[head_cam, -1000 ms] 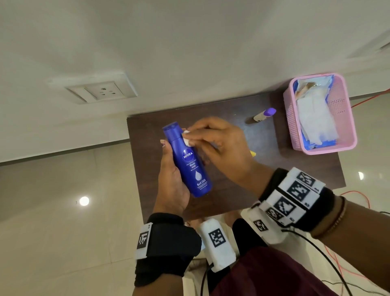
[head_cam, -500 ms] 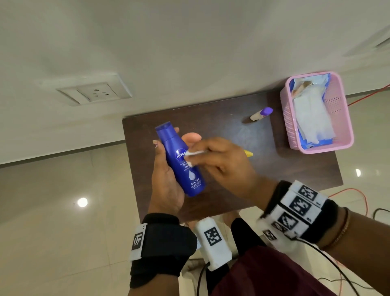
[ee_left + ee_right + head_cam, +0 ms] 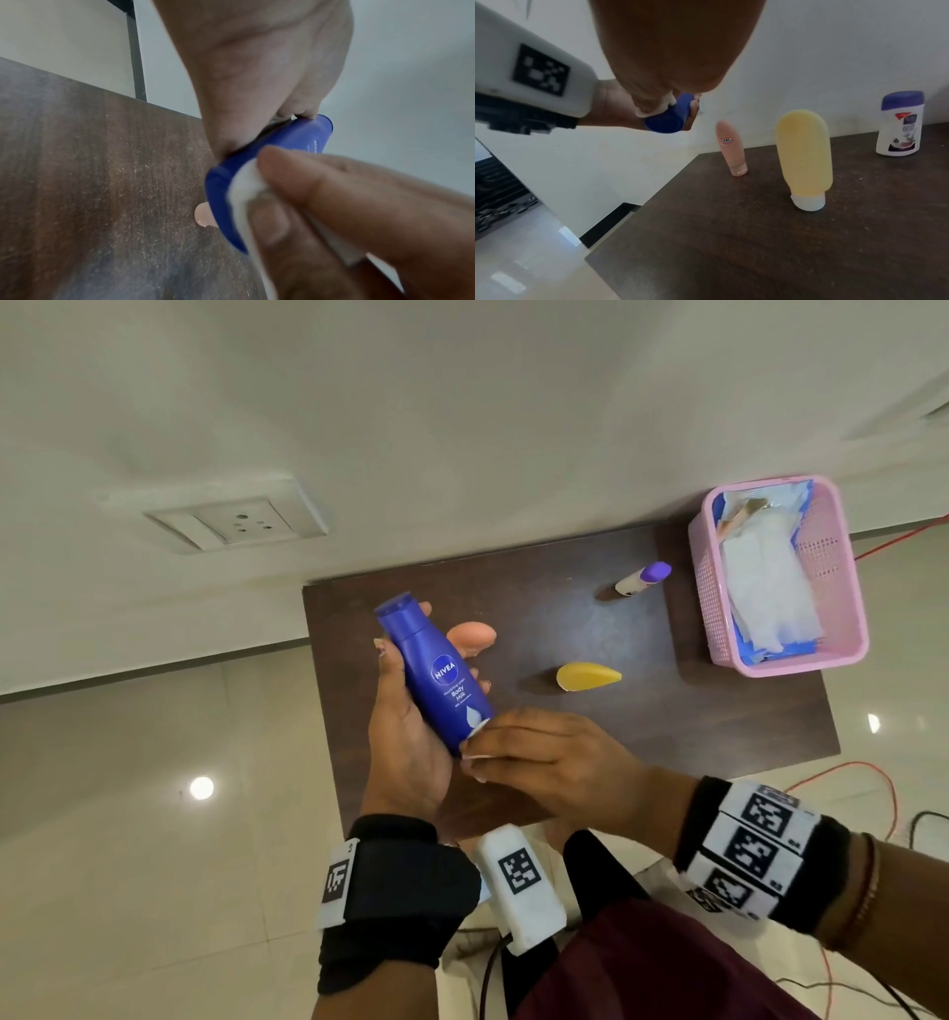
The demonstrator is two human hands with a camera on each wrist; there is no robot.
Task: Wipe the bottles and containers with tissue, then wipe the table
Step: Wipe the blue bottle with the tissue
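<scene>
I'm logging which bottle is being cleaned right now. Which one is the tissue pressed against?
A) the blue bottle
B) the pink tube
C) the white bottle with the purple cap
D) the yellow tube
A: the right hand presses the tissue against the base end of the blue bottle, which the left hand holds above the table.

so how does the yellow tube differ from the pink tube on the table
The yellow tube is much wider than the slim pink tube. The yellow tube has a white cap, while the pink tube's cap matches its body. Only the pink tube carries a small handwritten label. Both stand cap-down on the dark table.
</scene>
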